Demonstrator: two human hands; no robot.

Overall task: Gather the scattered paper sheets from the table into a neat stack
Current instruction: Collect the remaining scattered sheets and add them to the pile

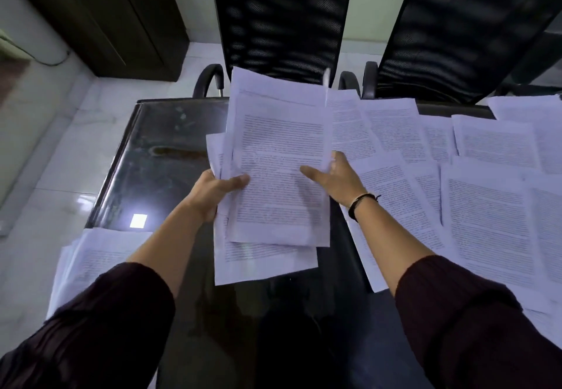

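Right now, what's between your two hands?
In the head view, the bundle of printed sheets spans between the left hand and right hand; both grip it.

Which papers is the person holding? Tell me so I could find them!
Look at the dark glossy table before the two black chairs. Above its middle, the left hand grips a messy bundle of papers, with the right hand on its other edge. Only this bundle is lifted; the other sheets lie flat.

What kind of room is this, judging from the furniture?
Probably an office: two black mesh office chairs face a dark glass-topped table strewn with printed paper sheets, and a dark cabinet stands behind.
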